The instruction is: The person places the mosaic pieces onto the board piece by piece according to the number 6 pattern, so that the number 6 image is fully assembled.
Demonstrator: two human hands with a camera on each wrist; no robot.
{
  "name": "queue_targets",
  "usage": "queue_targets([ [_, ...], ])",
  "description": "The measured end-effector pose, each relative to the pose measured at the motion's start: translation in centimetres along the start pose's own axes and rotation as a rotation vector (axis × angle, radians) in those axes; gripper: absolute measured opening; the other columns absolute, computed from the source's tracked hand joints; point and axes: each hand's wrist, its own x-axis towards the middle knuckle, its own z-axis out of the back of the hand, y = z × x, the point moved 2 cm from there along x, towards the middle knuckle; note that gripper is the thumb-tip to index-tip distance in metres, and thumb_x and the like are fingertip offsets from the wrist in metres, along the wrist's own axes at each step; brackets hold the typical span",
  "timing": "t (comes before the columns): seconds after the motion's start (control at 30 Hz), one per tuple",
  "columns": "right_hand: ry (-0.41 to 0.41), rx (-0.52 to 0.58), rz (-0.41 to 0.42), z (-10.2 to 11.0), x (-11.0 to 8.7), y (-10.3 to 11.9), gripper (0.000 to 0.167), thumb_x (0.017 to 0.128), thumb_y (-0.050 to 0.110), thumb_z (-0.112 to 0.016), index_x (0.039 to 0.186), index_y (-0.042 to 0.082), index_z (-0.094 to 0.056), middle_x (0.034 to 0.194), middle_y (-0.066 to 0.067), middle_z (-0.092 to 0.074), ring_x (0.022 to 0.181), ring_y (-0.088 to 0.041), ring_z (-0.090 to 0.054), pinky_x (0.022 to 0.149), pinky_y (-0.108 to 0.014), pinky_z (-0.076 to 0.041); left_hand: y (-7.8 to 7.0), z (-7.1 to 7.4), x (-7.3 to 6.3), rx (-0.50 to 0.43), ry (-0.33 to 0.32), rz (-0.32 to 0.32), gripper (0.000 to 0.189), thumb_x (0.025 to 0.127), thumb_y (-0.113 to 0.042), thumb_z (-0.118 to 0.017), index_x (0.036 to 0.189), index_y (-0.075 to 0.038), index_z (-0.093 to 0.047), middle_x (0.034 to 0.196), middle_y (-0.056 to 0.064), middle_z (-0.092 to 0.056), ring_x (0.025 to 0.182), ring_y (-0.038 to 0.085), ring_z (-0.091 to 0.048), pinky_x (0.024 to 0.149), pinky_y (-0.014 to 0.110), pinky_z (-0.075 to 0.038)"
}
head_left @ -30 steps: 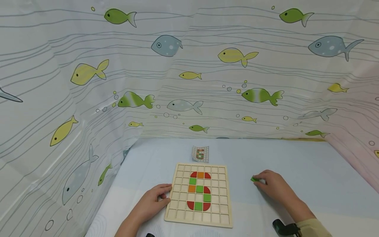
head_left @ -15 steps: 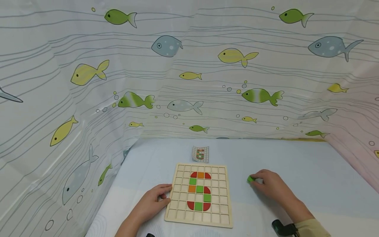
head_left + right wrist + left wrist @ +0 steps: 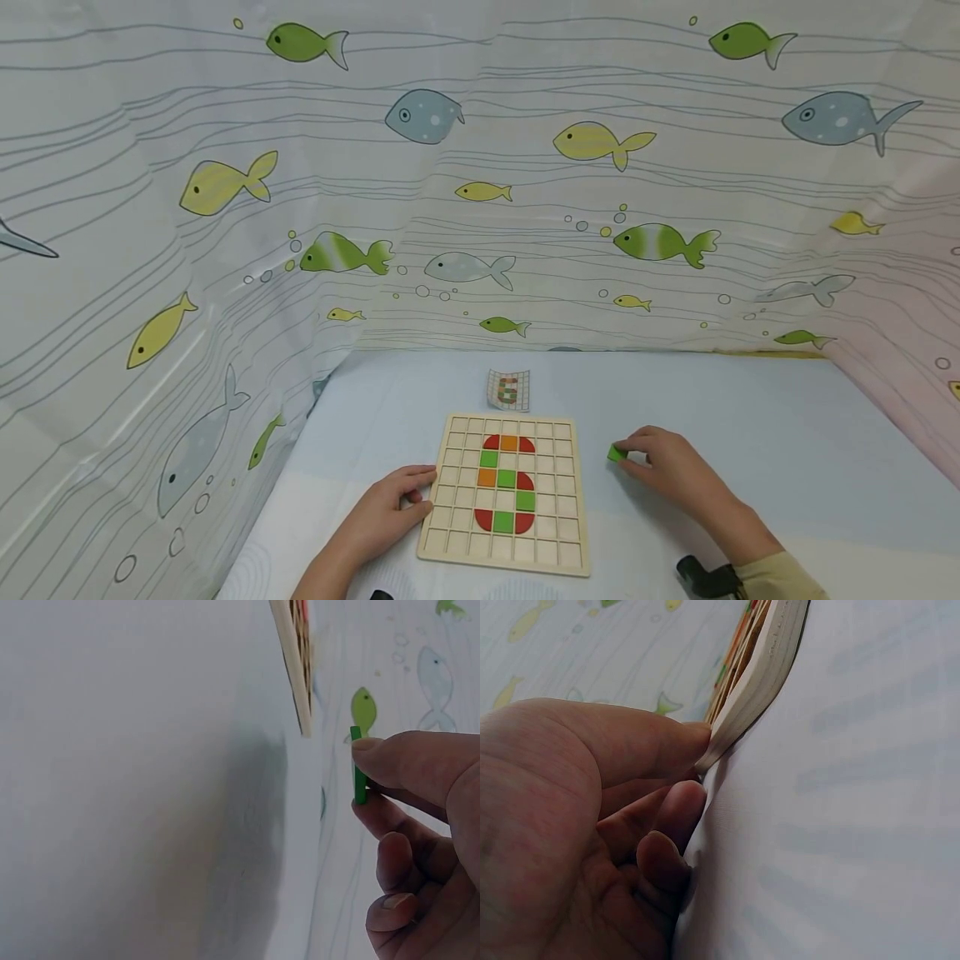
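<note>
A pale wooden grid board point(image 3: 555, 500) lies on the table, holding red quarter-round pieces point(image 3: 483, 521) and green and orange square tiles point(image 3: 487, 477) laid out in a curving figure. My left hand point(image 3: 386, 512) rests against the board's left edge, thumb and index fingertips touching its side; the left wrist view has the other fingers bent below. Right of the board, my right hand point(image 3: 671, 467) pinches a green tile point(image 3: 359, 765) between thumb and fingers. That tile hangs above the table, seen edge-on in the right wrist view.
A small pattern card point(image 3: 507, 390) with a coloured figure on a grid lies just behind the board. Fish-printed sheeting point(image 3: 525, 233) rises behind and at the sides of the pale tablecloth point(image 3: 750, 400). A black wrist device point(image 3: 705, 577) sits at the right sleeve.
My right hand has moved left toward the board, carrying the green tile, which has turned to show more of its face. The left hand and board stay put.
</note>
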Motion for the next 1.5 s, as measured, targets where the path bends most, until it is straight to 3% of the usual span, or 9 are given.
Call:
queue_targets([
  [0.4, 0.039, 0.012, 0.001, -1.4, 0.3, 2.0, 0.023, 0.084, 0.017, -0.08, 0.107, 0.015, -0.078, 0.099, 0.01, -0.065, 0.095, -0.013, -0.062, 0.081, -0.036, -0.052, 0.0, 0.0, -0.1, -0.007, 0.003, -0.001, 0.044, 0.091, -0.026, -0.072, 0.131, -0.008, -0.065, 0.132, -0.007, -0.057, 0.084, 0.006, -0.053, 0.071, 0.025, -0.042],
  [0.8, 0.081, -0.003, 0.091, -3.0, 1.0, 4.9, 0.023, 0.082, 0.019, -0.082, 0.105, 0.018, -0.079, 0.096, 0.014, -0.062, 0.089, -0.008, -0.058, 0.079, -0.032, -0.051, 0.1, 0.1, -0.1, 0.005, 0.004, -0.004, 0.044, 0.092, -0.026, -0.071, 0.131, -0.008, -0.065, 0.131, -0.007, -0.057, 0.084, 0.005, -0.053, 0.072, 0.026, -0.042],
  [1.1, 0.107, 0.022, 0.225, -3.7, 1.4, 6.8, 0.022, 0.084, 0.021, -0.079, 0.105, 0.015, -0.079, 0.098, 0.01, -0.063, 0.09, -0.01, -0.058, 0.078, -0.032, -0.051, 0.2, 0.1, -0.1, -0.007, 0.003, -0.003, 0.044, 0.091, -0.026, -0.072, 0.131, -0.009, -0.065, 0.132, -0.008, -0.057, 0.084, 0.006, -0.053, 0.07, 0.025, -0.042],
  [1.5, 0.15, 0.052, 0.274, -4.8, 1.7, 9.1, 0.02, 0.087, 0.02, -0.078, 0.106, 0.013, -0.079, 0.096, 0.011, -0.064, 0.088, -0.007, -0.057, 0.077, -0.029, -0.051, 0.2, 0.0, 0.0, -0.007, 0.003, 0.002, 0.045, 0.091, -0.028, -0.072, 0.131, -0.01, -0.065, 0.131, -0.009, -0.057, 0.084, 0.006, -0.053, 0.069, 0.025, -0.042],
])
